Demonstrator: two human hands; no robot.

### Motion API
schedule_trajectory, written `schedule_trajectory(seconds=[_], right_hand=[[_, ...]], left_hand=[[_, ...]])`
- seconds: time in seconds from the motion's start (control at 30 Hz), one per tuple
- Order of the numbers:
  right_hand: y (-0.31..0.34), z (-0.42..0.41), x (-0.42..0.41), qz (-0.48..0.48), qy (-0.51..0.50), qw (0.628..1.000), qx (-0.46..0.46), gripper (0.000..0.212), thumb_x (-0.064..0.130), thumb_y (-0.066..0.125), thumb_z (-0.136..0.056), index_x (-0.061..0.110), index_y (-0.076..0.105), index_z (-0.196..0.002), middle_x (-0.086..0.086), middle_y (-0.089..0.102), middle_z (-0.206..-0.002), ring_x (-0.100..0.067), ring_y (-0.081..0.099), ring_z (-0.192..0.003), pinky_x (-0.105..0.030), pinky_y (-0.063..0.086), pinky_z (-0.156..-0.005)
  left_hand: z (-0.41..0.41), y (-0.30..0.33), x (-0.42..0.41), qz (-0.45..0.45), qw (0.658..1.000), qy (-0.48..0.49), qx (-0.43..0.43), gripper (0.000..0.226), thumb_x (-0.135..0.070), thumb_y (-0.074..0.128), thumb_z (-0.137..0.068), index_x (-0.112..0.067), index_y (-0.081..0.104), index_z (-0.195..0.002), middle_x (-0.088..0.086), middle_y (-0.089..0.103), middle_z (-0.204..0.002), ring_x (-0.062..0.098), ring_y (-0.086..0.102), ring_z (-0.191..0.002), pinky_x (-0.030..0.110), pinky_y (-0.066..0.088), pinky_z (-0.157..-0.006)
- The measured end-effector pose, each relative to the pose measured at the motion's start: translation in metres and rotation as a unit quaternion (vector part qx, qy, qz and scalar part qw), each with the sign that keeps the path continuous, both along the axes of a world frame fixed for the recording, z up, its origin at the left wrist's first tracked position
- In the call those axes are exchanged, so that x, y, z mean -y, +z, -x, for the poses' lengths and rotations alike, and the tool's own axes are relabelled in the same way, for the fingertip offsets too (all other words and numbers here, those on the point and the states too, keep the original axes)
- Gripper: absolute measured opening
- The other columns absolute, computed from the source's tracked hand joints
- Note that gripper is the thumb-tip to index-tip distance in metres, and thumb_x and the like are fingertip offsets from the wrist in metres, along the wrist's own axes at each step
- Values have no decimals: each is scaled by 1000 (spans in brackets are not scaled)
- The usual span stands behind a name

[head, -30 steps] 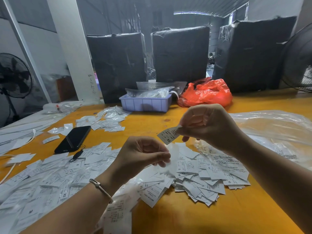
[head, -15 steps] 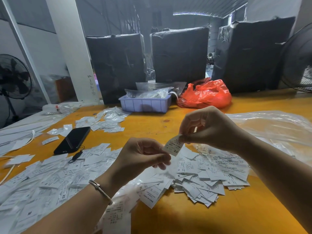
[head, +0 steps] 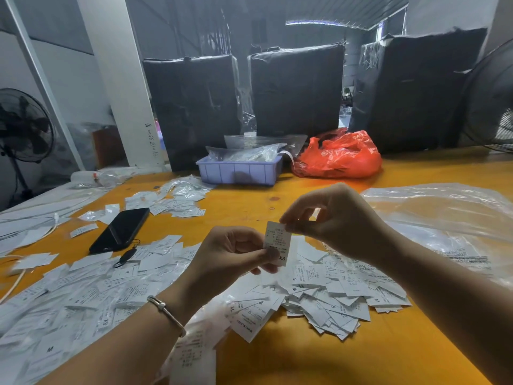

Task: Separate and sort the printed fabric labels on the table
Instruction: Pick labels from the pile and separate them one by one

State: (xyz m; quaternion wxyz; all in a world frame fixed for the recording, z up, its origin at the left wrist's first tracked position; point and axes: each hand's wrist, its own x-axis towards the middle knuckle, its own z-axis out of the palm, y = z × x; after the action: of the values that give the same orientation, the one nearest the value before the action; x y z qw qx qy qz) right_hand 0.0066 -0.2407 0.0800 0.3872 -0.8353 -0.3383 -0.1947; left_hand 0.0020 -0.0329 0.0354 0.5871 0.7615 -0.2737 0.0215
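Both hands pinch one label (head: 277,243) above table | left hand (head: 230,257) low end | right hand (head: 330,220) top | label pile (head: 333,295) beneath

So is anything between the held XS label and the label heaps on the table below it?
Nothing visible. Both hands pinch the XS label, left hand at its lower end, right hand at its top, in open air above the heaps. The phone lies off to the left.
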Motion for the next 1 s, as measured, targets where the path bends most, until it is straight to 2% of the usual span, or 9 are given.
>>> schedule_trajectory(seconds=[0.2, 0.3, 0.4, 0.53, 0.73, 0.8, 0.87, 0.93, 1.0], right_hand=[[-4, 3, -6, 31, 6, 999, -18, 17, 1, 73, -79, 16, 78, -86, 2, 73, -81, -12, 64, -72, -12, 43, -59], [-5, 5, -8, 31, 20, 998, -57, 25, -5, 65, -82, 17, 78, -84, 2, 70, -86, -2, 59, -67, -12, 41, -55], [-7, 4, -9, 29, 34, 991, -123, 23, 0, 64, -83, 19, 77, -82, 2, 68, -89, 3, 55, -68, -12, 39, -56], [-6, -1, -5, -29, 47, 978, -202, 16, 8, 69, -82, 21, 77, -76, 0, 67, -90, -4, 57, -78, -14, 41, -60], [-14, -5, -5, -13, 43, 966, -253, 16, 10, 68, -83, 23, 77, -82, -4, 68, -97, -21, 61, -89, -23, 46, -65], [-16, -7, -4, -43, 15, 973, -227, 17, 8, 67, -83, 22, 77, -84, -2, 70, -93, -15, 62, -84, -20, 46, -65], [-18, -12, 0, -49, -62, 986, -144, 20, 3, 64, -83, 19, 77, -86, 4, 71, -86, -7, 60, -77, -22, 47, -65], [-23, -19, 3, -24, -155, 985, -73, 24, -1, 58, -83, 14, 76, -90, 1, 72, -88, -11, 61, -79, -32, 51, -72], [-29, -25, 6, -4, -206, 977, -55, 30, -4, 53, -83, 11, 73, -98, -4, 72, -95, -16, 62, -85, -32, 51, -79]], left_hand=[[-3, -3, -1, 14, 1000, 18, 0, 13, -24, 75, -71, -13, 75, -78, 7, 76, -81, 16, 69, -69, 21, 52, -56], [-4, -3, -1, 31, 999, 7, -9, 16, -19, 75, -73, -6, 75, -81, 8, 76, -83, 17, 72, -74, 20, 53, -59], [-4, -3, -2, 31, 999, 0, -9, 17, -18, 74, -74, -3, 74, -82, 8, 76, -83, 17, 73, -76, 20, 54, -62], [-5, -2, -3, 25, 999, 22, -14, 17, -19, 74, -73, -4, 74, -82, 8, 76, -82, 18, 73, -77, 21, 55, -64], [-6, -2, -4, 11, 999, 36, -11, 15, -12, 73, -79, -3, 72, -90, 9, 76, -85, 23, 74, -79, 24, 56, -69], [-8, -1, -6, 23, 998, 65, -7, 12, -6, 71, -83, -7, 72, -94, 7, 77, -86, 22, 74, -77, 21, 55, -66], [-12, 0, -10, 39, 991, 126, 5, 14, -3, 67, -86, -12, 72, -95, 4, 77, -85, 20, 74, -75, 20, 55, -62], [-18, -1, -15, 53, 975, 214, 15, 14, -4, 63, -88, -14, 72, -90, 2, 76, -78, 17, 73, -71, 23, 56, -56], [-24, -1, -20, 56, 954, 293, 14, 19, -2, 56, -89, -9, 70, -79, 0, 72, -65, 10, 69, -60, 21, 52, -49]])
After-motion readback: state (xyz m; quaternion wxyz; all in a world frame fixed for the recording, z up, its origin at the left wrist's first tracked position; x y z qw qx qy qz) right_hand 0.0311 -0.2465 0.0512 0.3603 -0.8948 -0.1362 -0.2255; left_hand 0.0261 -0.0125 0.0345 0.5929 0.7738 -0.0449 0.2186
